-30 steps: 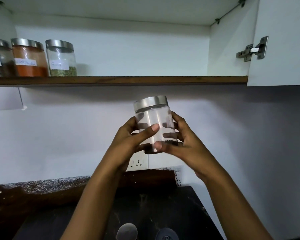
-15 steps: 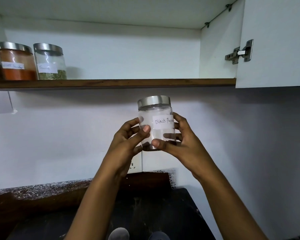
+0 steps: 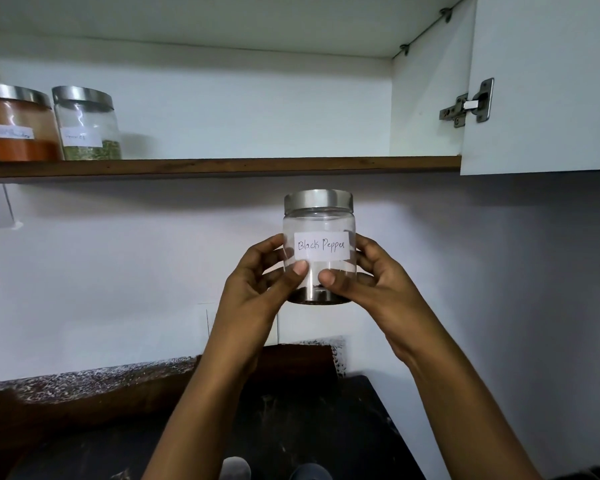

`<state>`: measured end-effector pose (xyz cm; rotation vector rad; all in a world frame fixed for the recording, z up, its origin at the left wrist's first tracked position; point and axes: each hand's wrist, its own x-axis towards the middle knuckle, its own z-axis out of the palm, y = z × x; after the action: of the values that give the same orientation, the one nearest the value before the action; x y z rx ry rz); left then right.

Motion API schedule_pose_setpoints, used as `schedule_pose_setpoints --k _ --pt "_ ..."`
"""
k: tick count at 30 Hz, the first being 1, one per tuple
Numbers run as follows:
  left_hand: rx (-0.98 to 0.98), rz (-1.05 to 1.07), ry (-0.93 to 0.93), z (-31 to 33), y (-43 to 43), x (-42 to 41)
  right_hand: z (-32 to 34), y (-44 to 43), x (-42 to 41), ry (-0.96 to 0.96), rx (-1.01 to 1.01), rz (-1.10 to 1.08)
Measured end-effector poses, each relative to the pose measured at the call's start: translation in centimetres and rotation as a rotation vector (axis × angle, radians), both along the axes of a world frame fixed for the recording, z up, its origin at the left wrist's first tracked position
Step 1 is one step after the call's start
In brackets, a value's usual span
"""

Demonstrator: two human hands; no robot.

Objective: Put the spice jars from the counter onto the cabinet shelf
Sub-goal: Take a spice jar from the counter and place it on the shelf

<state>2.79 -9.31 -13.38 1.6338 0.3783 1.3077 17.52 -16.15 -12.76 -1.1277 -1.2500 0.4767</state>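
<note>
Rotated label-forward for reading, jar (image 3: pixel 319 221) sits clasped between left grip (image 3: pixel 257 284) and right grip (image 3: pixel 374 278), shelf (image 3: pixel 222 166) above.

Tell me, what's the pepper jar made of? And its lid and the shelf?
The jar looks like clear glass or plastic: it is see-through, with bright glints. Its lid seems brushed metal, grey and softly shiny. The shelf edge looks like dark brown wood.

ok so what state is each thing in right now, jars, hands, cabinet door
black pepper jar: lid on, upright, held below the shelf, nearly empty
left hand: grips the jar's left side
right hand: grips the jar's right side
orange spice jar: lid on, upright on shelf
green spice jar: lid on, upright on shelf
cabinet door: open
</note>
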Motion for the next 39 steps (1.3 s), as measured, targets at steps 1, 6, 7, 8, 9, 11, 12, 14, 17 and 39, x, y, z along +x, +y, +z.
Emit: schedule_pose_setpoints --k 1,6,7,8,9,11,12,14,17,39 --pt "0.027 0.007 0.024 -0.1 -0.1 0.0 0.0 0.0 -0.1 -0.008 0.001 -0.003" --pt "0.054 0.043 0.042 -0.1 0.0 -0.3 0.1 -0.1 0.1 0.001 -0.014 0.068" --pt "0.055 0.053 0.043 -0.1 0.1 -0.4 0.2 -0.1 0.1 0.004 -0.020 0.087" --pt "0.060 0.062 0.047 -0.1 0.2 -0.6 0.1 0.0 0.1 0.005 -0.025 0.100" --pt "0.064 0.073 0.049 -0.1 0.2 -0.7 0.1 0.0 0.1 0.005 -0.029 0.108" --pt "0.071 0.091 0.049 0.0 0.3 -1.1 0.2 0.3 -0.1 0.004 -0.034 0.120" --pt "0.075 0.096 0.050 0.1 0.3 -1.3 0.2 0.4 -0.3 0.003 -0.036 0.125" --pt "0.081 0.104 0.057 0.3 0.3 -1.7 0.5 0.7 -0.7 -0.006 -0.032 0.129" --pt "0.101 0.127 0.060 1.0 0.4 -2.9 1.3 1.2 -1.6 -0.039 -0.006 0.134" --pt "0.366 0.369 0.180 16.0 10.6 -13.7 16.3 14.5 -11.0 -0.238 0.142 0.191"
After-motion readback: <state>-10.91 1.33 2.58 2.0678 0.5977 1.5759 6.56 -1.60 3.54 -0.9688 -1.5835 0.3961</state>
